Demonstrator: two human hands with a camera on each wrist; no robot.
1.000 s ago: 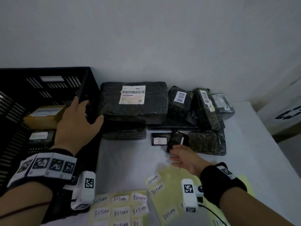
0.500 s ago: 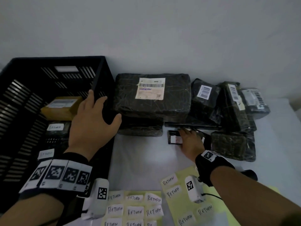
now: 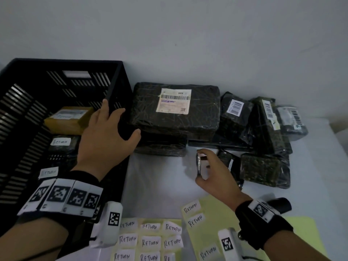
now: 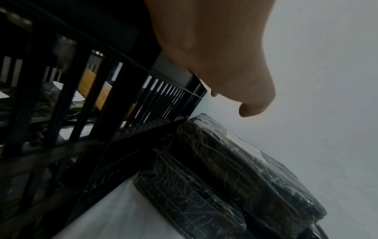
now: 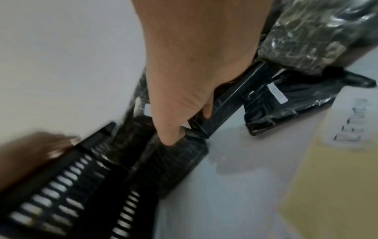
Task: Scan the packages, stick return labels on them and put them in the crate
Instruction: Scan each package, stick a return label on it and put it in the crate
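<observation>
My right hand (image 3: pixel 202 165) pinches a small black package (image 3: pixel 200 163) with a white label. The package is held on edge between thumb and fingers, just above the white table (image 3: pixel 160 178). My left hand (image 3: pixel 120 121) rests on the right rim of the black crate (image 3: pixel 75 62), fingers inside and thumb outside. Behind the right hand, several black wrapped packages are piled against the wall, the largest (image 3: pixel 175 110) bearing a barcode label. Sheets of handwritten RETURN labels (image 3: pixel 150 240) lie at the front. In the left wrist view, my left hand's thumb (image 4: pixel 255 106) hangs beside the crate (image 4: pixel 102 48).
Inside the crate lie a yellow-brown parcel (image 3: pixel 69 117) and dark packages with RETURN labels (image 3: pixel 61 142). A second yellow label sheet (image 3: pixel 212 223) sits under my right forearm. A dark cylindrical object (image 3: pixel 280 204) lies behind my right wrist. The wall stands right behind the pile.
My right hand reached the small package in front of the pile, took hold of it and tipped it up on edge. My left hand stayed on the crate rim.
</observation>
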